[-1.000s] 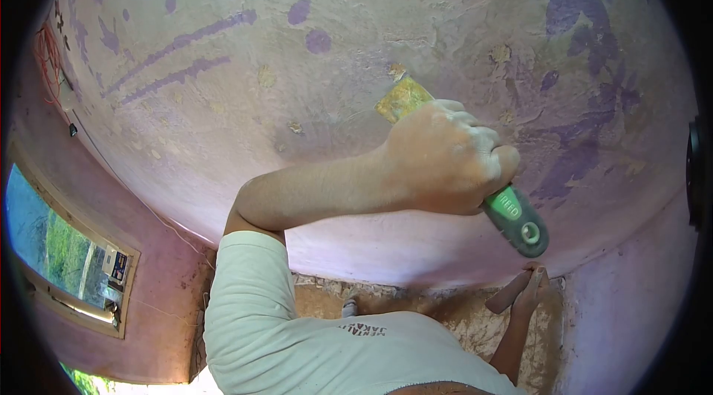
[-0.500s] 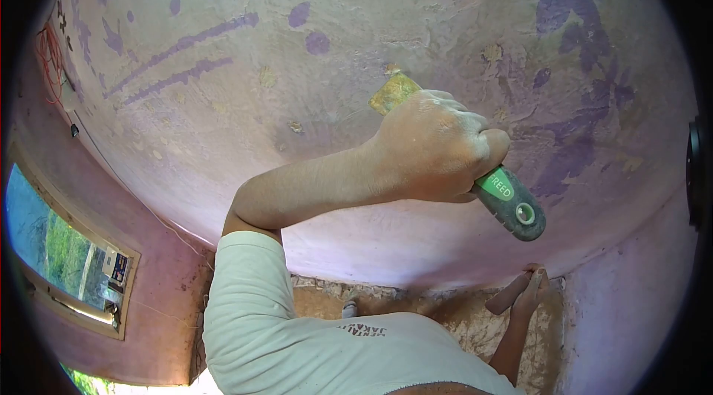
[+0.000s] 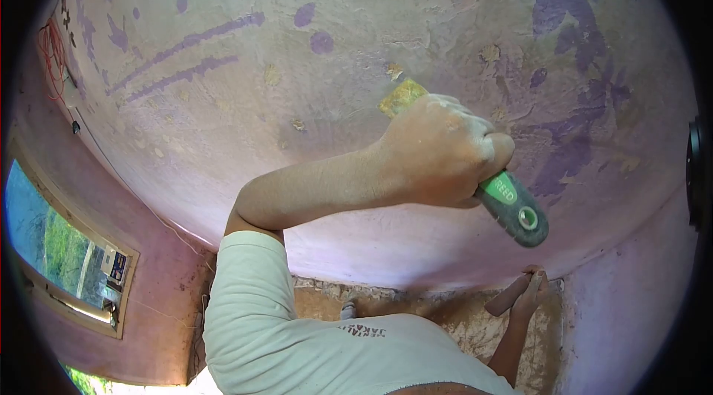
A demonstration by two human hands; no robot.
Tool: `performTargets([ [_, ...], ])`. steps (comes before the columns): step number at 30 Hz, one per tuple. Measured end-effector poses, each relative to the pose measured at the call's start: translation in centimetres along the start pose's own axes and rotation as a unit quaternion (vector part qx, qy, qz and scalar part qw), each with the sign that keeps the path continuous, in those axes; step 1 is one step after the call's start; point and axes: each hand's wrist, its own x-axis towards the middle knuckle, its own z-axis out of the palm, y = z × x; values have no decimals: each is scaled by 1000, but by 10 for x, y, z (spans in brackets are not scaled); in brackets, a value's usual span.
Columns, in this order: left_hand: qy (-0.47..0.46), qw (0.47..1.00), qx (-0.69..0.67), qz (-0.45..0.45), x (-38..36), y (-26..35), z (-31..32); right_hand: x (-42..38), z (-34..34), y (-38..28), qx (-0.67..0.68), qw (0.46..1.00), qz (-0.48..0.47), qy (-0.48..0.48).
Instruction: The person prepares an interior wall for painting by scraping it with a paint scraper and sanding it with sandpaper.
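My left hand (image 3: 438,150) is raised and shut around the green and grey handle of a scraper (image 3: 512,205). The scraper's yellowish, plaster-caked blade (image 3: 402,95) lies against a rough lilac painted surface (image 3: 356,38) overhead. That surface carries purple leaf and flower patterns, with small bare patches near the blade. My right hand (image 3: 529,292) sits low at the right, fingers resting against the edge where the lilac surface meets a bare brown wall; it holds nothing that I can see. My white sleeve (image 3: 252,306) fills the bottom of the view.
A window (image 3: 67,261) with greenery outside is at the lower left in a pink wall. Red wires (image 3: 50,53) hang at the upper left. Bare brown plaster (image 3: 445,317) shows below the lilac surface.
My left hand pushed the scraper blade a little up and to the left, then drew it back down to the right. My right hand has stayed in place.
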Motion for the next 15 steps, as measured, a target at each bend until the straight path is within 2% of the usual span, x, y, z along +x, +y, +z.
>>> performTargets([
  [3, -15, 1000, -5, 12, -1, 12, -7, -1, -3, -2, -2, 1000, 5, -3],
  [6, -22, 999, 19, -27, 1, 0, -1, -5, -4, -4, -1, 1000, 3, 0],
  [14, -32, 998, 31, -44, 1, 6, -1, -5, -5, -5, -9, 1000, -3, 5],
  [15, -13, 999, 21, -20, 0, 9, -3, -5, -6, -5, -8, 1000, 1, 5],
])
